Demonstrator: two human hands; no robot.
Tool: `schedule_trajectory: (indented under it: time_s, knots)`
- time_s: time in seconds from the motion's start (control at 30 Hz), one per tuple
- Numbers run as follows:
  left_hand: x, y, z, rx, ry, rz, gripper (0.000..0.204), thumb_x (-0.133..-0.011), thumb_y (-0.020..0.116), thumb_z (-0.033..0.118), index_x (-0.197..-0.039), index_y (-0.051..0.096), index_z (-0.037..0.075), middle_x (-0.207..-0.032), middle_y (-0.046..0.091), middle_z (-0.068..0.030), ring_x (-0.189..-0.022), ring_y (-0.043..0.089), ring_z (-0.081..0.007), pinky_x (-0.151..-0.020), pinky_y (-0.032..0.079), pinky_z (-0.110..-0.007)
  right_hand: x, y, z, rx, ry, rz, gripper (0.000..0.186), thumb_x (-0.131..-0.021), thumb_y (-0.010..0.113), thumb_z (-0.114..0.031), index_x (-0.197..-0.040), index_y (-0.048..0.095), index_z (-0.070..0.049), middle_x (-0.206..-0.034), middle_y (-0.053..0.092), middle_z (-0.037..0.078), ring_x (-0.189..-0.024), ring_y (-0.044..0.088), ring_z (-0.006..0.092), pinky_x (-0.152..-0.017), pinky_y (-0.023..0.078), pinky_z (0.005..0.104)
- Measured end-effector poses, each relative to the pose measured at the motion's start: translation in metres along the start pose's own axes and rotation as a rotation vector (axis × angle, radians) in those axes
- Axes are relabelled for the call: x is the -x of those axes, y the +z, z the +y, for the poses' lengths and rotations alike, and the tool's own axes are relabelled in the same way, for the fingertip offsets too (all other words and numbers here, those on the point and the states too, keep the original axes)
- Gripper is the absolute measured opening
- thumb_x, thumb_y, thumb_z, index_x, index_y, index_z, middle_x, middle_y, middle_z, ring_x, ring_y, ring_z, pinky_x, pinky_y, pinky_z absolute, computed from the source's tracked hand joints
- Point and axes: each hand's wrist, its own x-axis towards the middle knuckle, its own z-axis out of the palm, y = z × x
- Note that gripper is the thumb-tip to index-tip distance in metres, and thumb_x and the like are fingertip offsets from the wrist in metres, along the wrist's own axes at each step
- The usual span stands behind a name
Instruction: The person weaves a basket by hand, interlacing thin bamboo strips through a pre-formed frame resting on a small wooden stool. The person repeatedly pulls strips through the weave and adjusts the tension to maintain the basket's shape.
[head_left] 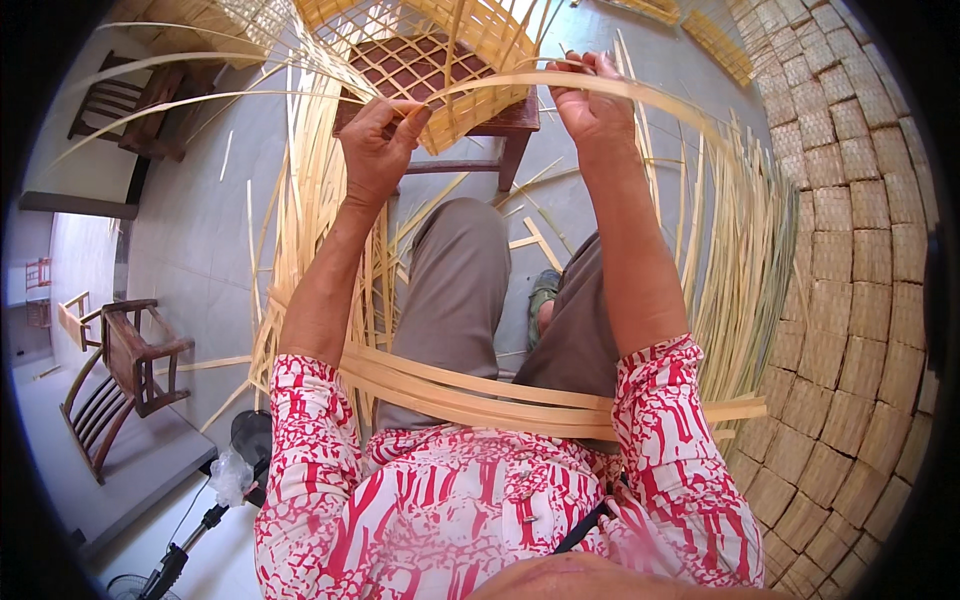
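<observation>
A half-woven bamboo basket with open diamond mesh rests on a dark red wooden stool in front of my knees. My left hand is closed at the basket's near left edge, thumb and forefinger pinching a bamboo strip. This pale flat strip arches to the right along the basket's side. With its fingers curled, my right hand grips the same strip beyond the basket's right side, and the loose end droops past it. Long unwoven strips fan out leftward from the basket. Several wider strips lie across my lap.
Long bamboo strips hang and lie left of my legs. A large bundle of thin strips lies at right, beside high stacks of woven bamboo pieces. Offcuts litter the grey floor. Wooden chairs and a black stand are at left.
</observation>
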Motion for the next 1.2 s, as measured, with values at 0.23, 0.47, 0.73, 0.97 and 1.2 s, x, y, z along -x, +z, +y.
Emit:
schedule_trajectory:
  time_s: [0.23,0.47,0.73,0.97,1.2]
  knots:
    - [0.005,0.001,-0.012,-0.045,0.047,0.029,0.017,-0.093,0.074,0.015,-0.1,0.072,0.0,-0.079,0.066,-0.0054,-0.062,0.067,-0.0099,-0.054,0.051,-0.023,0.001,0.006,0.003,0.078,-0.035,0.067,0.033,-0.11,0.037,-0.03,-0.101,0.047,0.0,-0.099,0.053,0.018,-0.088,0.059,0.0328,-0.089,0.057,0.0529]
    - [-0.009,-0.003,0.0,-0.038,-0.063,-0.079,0.019,-0.089,0.079,0.017,-0.094,0.074,0.0,-0.073,0.068,-0.0036,-0.054,0.061,-0.0064,-0.046,0.045,-0.021,0.033,0.011,-0.004,0.251,-0.123,-0.003,0.035,-0.106,0.048,-0.038,-0.097,0.056,-0.005,-0.087,0.056,0.006,-0.076,0.056,0.0165,-0.072,0.053,0.0334]
    - [-0.022,-0.021,0.0,-0.117,-0.206,-0.261,0.027,-0.082,0.085,0.023,-0.097,0.075,0.003,-0.063,0.065,0.0006,-0.051,0.056,-0.0034,-0.044,0.043,-0.02,0.049,0.01,-0.003,0.826,-0.665,-0.525,0.051,-0.094,0.06,-0.054,-0.115,0.064,-0.008,-0.093,0.065,0.007,-0.089,0.064,0.0176,-0.073,0.051,0.0356]
    - [-0.024,-0.096,-0.01,-0.214,-0.249,-0.557,0.03,-0.087,0.079,0.016,-0.114,0.073,0.003,-0.081,0.074,-0.0022,-0.054,0.058,-0.0033,-0.044,0.046,-0.02,0.026,-0.016,-0.019,1.894,-1.479,-0.616,0.055,-0.089,0.069,-0.054,-0.12,0.067,-0.009,-0.124,0.063,0.011,-0.116,0.058,0.0254,-0.095,0.044,0.0433]
    - [-0.022,-0.108,-0.007,-0.237,-0.156,-0.605,0.04,-0.085,0.082,0.022,-0.121,0.072,0.006,-0.069,0.07,-0.0015,-0.052,0.058,-0.0026,-0.045,0.048,-0.018,0.025,-0.025,-0.018,2.119,-0.873,-0.925,0.024,-0.102,0.055,-0.033,-0.105,0.071,-0.015,-0.089,0.072,0.012,-0.085,0.069,0.0343,-0.073,0.054,0.0456]
